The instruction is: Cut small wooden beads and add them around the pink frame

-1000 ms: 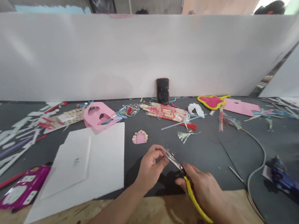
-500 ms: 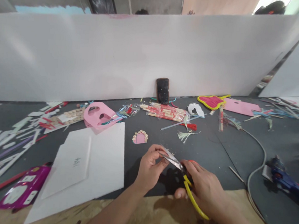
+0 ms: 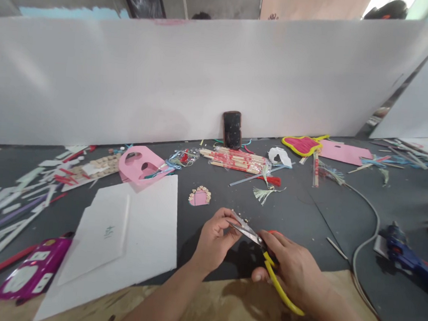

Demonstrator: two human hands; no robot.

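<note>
My right hand [image 3: 294,270] grips a pair of scissors [image 3: 247,230] with yellow handles, its fingers wrapped over them and the thumb below. The blades are slightly parted and point up-left, reaching the fingertips of my left hand [image 3: 214,240]. Those fingertips are pinched together at the blades; whatever sits between them is too small or hidden to name. Tiny pale crumbs [image 3: 245,219] lie just beyond the blades. Further back on the dark table is a small pink piece [image 3: 199,198] edged with beige bits.
White boards [image 3: 156,225] and a purple cut-out [image 3: 34,269] lie left, near a pink cut-out [image 3: 142,164] and scattered strips. Packed sticks [image 3: 236,160], a phone [image 3: 232,129] and tassels [image 3: 265,194] are behind. At right are a cable [image 3: 376,214] and a blue glue gun [image 3: 411,257].
The lower yellow scissor handle has shifted slightly to the right. My hands otherwise stay in nearly the same place, and the things on the table have not moved.
</note>
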